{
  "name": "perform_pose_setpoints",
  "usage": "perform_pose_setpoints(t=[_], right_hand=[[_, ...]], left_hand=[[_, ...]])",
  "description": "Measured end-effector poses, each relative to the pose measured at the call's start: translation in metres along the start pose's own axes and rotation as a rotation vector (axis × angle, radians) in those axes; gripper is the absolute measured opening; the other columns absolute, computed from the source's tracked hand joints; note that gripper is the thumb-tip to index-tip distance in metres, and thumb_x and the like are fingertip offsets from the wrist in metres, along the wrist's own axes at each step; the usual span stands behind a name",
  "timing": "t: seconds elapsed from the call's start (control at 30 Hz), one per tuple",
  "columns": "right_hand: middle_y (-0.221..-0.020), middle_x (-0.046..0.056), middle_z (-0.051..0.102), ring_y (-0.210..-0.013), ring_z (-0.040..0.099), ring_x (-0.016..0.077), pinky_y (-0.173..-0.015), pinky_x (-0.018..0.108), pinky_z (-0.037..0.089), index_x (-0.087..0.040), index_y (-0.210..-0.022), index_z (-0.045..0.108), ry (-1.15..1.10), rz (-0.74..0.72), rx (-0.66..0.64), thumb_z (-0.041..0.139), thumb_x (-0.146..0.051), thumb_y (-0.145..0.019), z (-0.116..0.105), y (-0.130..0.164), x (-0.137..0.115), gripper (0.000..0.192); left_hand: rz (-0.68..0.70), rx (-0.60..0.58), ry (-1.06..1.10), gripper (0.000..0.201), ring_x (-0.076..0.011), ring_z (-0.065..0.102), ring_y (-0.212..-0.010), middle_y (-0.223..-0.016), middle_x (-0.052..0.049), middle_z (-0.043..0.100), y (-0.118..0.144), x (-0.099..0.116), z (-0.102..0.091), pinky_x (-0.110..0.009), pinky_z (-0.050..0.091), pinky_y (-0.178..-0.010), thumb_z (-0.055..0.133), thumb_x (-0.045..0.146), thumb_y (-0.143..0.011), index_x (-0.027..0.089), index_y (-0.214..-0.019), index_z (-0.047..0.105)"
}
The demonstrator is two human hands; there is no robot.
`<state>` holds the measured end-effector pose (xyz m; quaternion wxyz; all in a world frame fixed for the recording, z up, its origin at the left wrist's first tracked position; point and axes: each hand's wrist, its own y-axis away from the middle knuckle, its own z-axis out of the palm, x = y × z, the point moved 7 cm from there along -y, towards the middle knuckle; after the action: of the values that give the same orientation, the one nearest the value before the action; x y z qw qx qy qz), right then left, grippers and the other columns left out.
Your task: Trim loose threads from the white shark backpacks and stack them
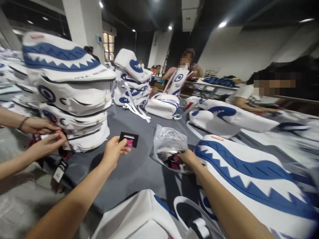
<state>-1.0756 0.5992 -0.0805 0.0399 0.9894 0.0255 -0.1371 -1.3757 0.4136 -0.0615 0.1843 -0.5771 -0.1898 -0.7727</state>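
Note:
My left hand (114, 151) pinches a black card (131, 140) with a pink figure and a pale line of print, held above the grey table (139, 172). My right hand (187, 157) is at the mouth of a clear plastic bag (166, 134), its fingers closed among small black-and-pink pieces (174, 161) inside. The fingertips are partly hidden there, so what they grip is unclear. Just below both hands lies a white backpack (139, 217) with blue parts. Beside my right arm is another white backpack (239, 179) with a blue, jagged-tooth pattern.
A tall stack of white backpacks (79, 96) stands at the left, with a smaller stack (132, 83) farther back. At the left edge, another person's hands (51, 134) handle dark tags. Two more people work across the table, and further backpacks (229, 116) lie at the right.

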Motion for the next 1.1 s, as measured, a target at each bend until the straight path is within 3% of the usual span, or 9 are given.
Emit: perform_pose_setpoints(t=[0.13,0.23,0.4,0.6,0.77,0.87,0.93,1.03,1.1], right_hand=[[-0.095,0.021,0.074,-0.094,0.070,0.0317,-0.079,0.038,0.051,-0.008,-0.100,0.073,-0.004,-0.031,-0.025,0.066,-0.015,-0.085,-0.017,0.023,-0.019,0.018],[-0.093,0.012,0.075,-0.093,0.070,0.0245,-0.081,0.033,0.050,-0.016,-0.105,0.073,-0.115,-0.161,-0.060,0.059,-0.027,-0.093,-0.042,0.076,-0.041,0.022],[-0.072,0.002,0.072,-0.069,0.067,0.0169,-0.065,0.026,0.049,-0.017,-0.099,0.073,-0.719,-0.561,-0.137,0.063,-0.044,-0.088,-0.094,0.203,-0.082,0.030],[-0.058,-0.001,0.063,-0.053,0.055,0.0115,-0.051,0.022,0.038,-0.017,-0.079,0.069,-0.844,-0.491,0.022,0.065,-0.031,-0.087,-0.113,0.307,-0.047,0.016],[-0.063,0.000,0.066,-0.048,0.051,0.0097,-0.043,0.021,0.033,-0.017,-0.088,0.068,-1.166,-0.325,-0.177,0.076,-0.042,-0.081,-0.073,0.344,-0.029,0.027],[-0.057,-0.002,0.062,-0.044,0.044,0.0078,-0.040,0.020,0.028,-0.018,-0.081,0.064,-1.293,-0.235,-0.145,0.076,-0.046,-0.082,-0.052,0.353,-0.022,0.031],[-0.056,-0.003,0.060,-0.044,0.046,0.0090,-0.040,0.020,0.028,-0.020,-0.085,0.061,-1.345,-0.189,-0.085,0.072,-0.047,-0.084,-0.049,0.355,-0.013,0.030],[-0.058,-0.003,0.059,-0.049,0.053,0.0131,-0.045,0.023,0.035,-0.023,-0.086,0.057,-1.169,-0.191,0.099,0.065,-0.045,-0.088,-0.062,0.354,0.005,0.023],[-0.065,0.000,0.064,-0.056,0.059,0.0153,-0.054,0.027,0.042,-0.024,-0.087,0.060,-0.858,-0.258,0.228,0.061,-0.038,-0.089,-0.073,0.354,0.009,0.014]], left_hand=[[0.004,-0.022,-0.038,0.055,-0.0128,0.068,-0.052,-0.063,0.003,0.064,0.018,0.003,0.001,-0.016,0.045,-0.044,0.085,0.056,-0.056,0.015,-0.078,0.055],[-0.002,-0.066,-0.052,0.052,-0.0125,0.070,-0.055,-0.067,0.002,0.068,0.052,0.001,0.005,-0.016,0.048,-0.047,0.085,0.054,-0.061,0.015,-0.082,0.057],[0.085,-0.267,-0.072,0.037,-0.0119,0.071,-0.057,-0.068,0.002,0.072,0.120,0.029,0.036,-0.015,0.051,-0.050,0.077,0.047,-0.077,0.015,-0.086,0.060],[0.136,-0.424,-0.121,0.026,-0.0106,0.071,-0.056,-0.061,0.001,0.071,0.197,0.046,0.056,-0.014,0.053,-0.055,0.075,0.037,-0.083,0.015,-0.082,0.060],[0.141,-0.415,0.059,0.029,-0.0108,0.069,-0.052,-0.062,0.005,0.070,0.226,0.028,0.055,-0.016,0.050,-0.050,0.074,0.042,-0.085,0.018,-0.087,0.057],[0.097,-0.451,0.044,0.030,-0.0112,0.068,-0.055,-0.066,0.004,0.070,0.242,0.012,0.060,-0.018,0.050,-0.051,0.071,0.045,-0.086,0.019,-0.090,0.058],[0.091,-0.497,-0.139,0.026,-0.0133,0.070,-0.063,-0.074,0.000,0.072,0.251,0.002,0.058,-0.021,0.053,-0.056,0.070,0.044,-0.087,0.019,-0.092,0.062],[0.382,-0.514,-0.580,0.031,-0.0231,0.069,-0.104,-0.109,-0.009,0.074,0.256,0.003,0.040,-0.038,0.056,-0.094,0.072,0.041,-0.086,0.020,-0.109,0.068],[0.645,-0.500,-0.873,0.044,-0.0327,0.049,-0.137,-0.143,-0.014,0.057,0.254,0.000,0.025,-0.054,0.039,-0.116,0.074,0.041,-0.084,0.022,-0.123,0.066]])
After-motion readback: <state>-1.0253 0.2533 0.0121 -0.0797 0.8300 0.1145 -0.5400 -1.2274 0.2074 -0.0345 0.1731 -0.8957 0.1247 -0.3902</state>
